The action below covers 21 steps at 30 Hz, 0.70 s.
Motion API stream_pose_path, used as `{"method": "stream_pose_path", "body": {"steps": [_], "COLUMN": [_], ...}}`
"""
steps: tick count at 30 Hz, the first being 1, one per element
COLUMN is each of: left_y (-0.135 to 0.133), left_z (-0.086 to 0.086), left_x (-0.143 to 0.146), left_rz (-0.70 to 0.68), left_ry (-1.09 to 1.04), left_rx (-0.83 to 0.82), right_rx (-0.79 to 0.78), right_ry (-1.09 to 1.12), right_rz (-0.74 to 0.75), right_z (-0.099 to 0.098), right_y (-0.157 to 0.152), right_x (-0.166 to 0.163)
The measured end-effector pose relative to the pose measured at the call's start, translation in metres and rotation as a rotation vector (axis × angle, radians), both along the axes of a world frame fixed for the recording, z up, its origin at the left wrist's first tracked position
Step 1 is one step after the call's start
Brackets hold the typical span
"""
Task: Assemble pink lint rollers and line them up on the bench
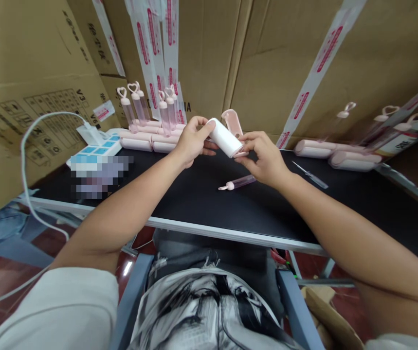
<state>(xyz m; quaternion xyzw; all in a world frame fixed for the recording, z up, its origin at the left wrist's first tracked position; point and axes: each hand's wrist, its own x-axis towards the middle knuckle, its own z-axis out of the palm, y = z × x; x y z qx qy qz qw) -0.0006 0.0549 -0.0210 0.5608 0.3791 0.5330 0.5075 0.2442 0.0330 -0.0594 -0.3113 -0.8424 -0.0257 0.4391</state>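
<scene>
Both hands hold a white roller (225,137) above the black table (194,199). My left hand (192,141) grips the roller's upper left end with thumb and fingers. My right hand (263,158) pinches its lower right end, where a pink rim shows. A pink cover piece (231,121) sits just behind the roller. A clear pink handle (238,183) lies on the table under my right hand.
Finished white-and-pink rollers (146,142) lie in rows at the back left, with upright heart-topped handles (136,104) behind them. More rollers (340,155) lie at the back right. A thin screwdriver (310,175) rests beside them. Cardboard boxes (29,87) wall the table.
</scene>
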Motion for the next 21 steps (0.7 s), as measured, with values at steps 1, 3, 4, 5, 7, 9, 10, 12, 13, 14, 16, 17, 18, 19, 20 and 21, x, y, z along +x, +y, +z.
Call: {"method": "stream_pose_path", "body": {"steps": [1,3,4,5,7,9,10,12,13,14,16,17,18,19,20,21], "left_y": [-0.001,-0.002,-0.002,-0.003,-0.005,-0.005,-0.005,-0.003,0.0,0.002,0.008,0.011,0.013,0.015,0.016,0.017], "left_z": [0.0,0.001,0.001,0.001,0.0,-0.001,-0.002,-0.006,-0.009,-0.011,-0.017,-0.02,-0.022,-0.024,-0.026,-0.028], "left_x": [0.0,0.001,0.001,0.001,0.001,0.002,0.002,0.002,0.001,0.0,-0.001,-0.002,-0.002,-0.002,-0.002,-0.001], "left_rz": [-0.006,-0.019,-0.024,-0.029,-0.036,-0.045,-0.054,-0.078,-0.096,-0.117,-0.166,-0.189,-0.206,-0.216,-0.217,-0.212], "left_ry": [-0.004,-0.013,-0.018,-0.023,-0.035,-0.044,-0.043,-0.022,-0.001,0.022,0.066,0.082,0.096,0.11,0.123,0.139], "left_rx": [0.006,0.015,0.021,0.027,0.042,0.064,0.081,0.128,0.159,0.194,0.265,0.298,0.329,0.358,0.385,0.411], "right_rx": [0.007,0.021,0.033,0.046,0.065,0.06,0.047,0.003,-0.027,-0.065,-0.157,-0.199,-0.231,-0.25,-0.256,-0.253], "right_ry": [-0.023,-0.06,-0.069,-0.075,-0.084,-0.083,-0.077,-0.05,-0.033,-0.017,0.006,0.009,0.006,0.001,-0.003,-0.006], "right_rz": [-0.01,-0.012,-0.004,0.008,0.023,0.027,0.033,0.053,0.069,0.089,0.136,0.156,0.165,0.159,0.139,0.112], "right_z": [0.001,0.004,0.006,0.007,0.009,0.01,0.01,0.007,0.005,0.002,-0.003,-0.005,-0.007,-0.008,-0.009,-0.009], "right_y": [-0.001,-0.003,-0.004,-0.006,-0.008,-0.009,-0.008,-0.006,-0.004,-0.002,0.001,0.002,0.002,0.001,0.0,-0.002], "right_x": [0.001,0.002,0.002,0.002,0.0,-0.001,-0.001,0.0,0.0,0.001,0.001,0.001,0.0,-0.002,-0.004,-0.007]}}
